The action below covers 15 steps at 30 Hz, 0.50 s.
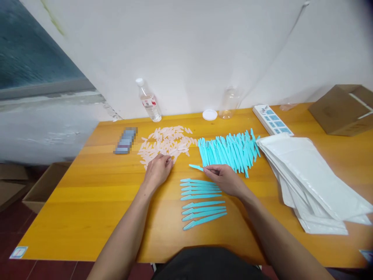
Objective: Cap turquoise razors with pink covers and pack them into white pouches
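Note:
My right hand [225,178] pinches a turquoise eyebrow razor [196,167] near its handle, with the blade end pointing left. My left hand [158,169] is at the near edge of a spread of small translucent pinkish blade covers [169,140]. Its fingers are closed together, and what they hold, if anything, is hidden. Below my right hand several turquoise razors [204,215] lie in a row, blade ends to the left. Behind that hand is a dense heap of more razors [227,151].
White plastic pouches [311,175] lie stacked at the right. Along the wall stand a water bottle [150,103], a white lid [210,114], a clear jar [229,104], a white printed box [272,119] and a cardboard box [345,111]. A phone [126,140] lies at the left.

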Tool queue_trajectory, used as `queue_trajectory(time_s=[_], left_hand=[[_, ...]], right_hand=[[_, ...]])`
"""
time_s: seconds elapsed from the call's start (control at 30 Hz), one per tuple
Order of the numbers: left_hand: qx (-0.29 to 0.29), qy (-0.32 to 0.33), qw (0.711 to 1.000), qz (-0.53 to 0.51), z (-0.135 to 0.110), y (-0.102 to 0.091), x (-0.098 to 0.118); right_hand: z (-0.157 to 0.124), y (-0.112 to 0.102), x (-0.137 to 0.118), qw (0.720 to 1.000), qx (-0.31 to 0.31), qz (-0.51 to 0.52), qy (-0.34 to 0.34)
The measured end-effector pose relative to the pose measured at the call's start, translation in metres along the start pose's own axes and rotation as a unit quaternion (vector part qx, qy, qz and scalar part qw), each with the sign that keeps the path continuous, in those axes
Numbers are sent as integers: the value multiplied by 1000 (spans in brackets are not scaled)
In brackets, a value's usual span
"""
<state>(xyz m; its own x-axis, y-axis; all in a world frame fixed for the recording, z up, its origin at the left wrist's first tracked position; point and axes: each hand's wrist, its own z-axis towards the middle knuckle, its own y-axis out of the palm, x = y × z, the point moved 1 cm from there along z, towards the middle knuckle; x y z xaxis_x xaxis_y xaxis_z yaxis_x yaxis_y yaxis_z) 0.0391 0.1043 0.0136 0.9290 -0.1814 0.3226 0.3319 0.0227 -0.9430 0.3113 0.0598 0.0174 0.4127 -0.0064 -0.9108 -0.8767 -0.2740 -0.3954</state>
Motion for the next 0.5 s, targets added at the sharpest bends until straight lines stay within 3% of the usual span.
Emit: queue_trajectory(time_s=[0.2,0.3,0.37,0.5], left_hand=[[11,-17,999,-37,2,4,-4],[26,-41,990,-134,0,-4,-3],[9,-65,960,-272,-5,-11,0],[-44,-108,856,-504,-24,-12,12]], right_hand=[[-1,3,2,999,-13,-36,-9],[-2,3,1,999,-17,-41,-17],[-2,3,1,999,-23,-38,-22],[-2,3,-1,999,-32,-29,-28]])
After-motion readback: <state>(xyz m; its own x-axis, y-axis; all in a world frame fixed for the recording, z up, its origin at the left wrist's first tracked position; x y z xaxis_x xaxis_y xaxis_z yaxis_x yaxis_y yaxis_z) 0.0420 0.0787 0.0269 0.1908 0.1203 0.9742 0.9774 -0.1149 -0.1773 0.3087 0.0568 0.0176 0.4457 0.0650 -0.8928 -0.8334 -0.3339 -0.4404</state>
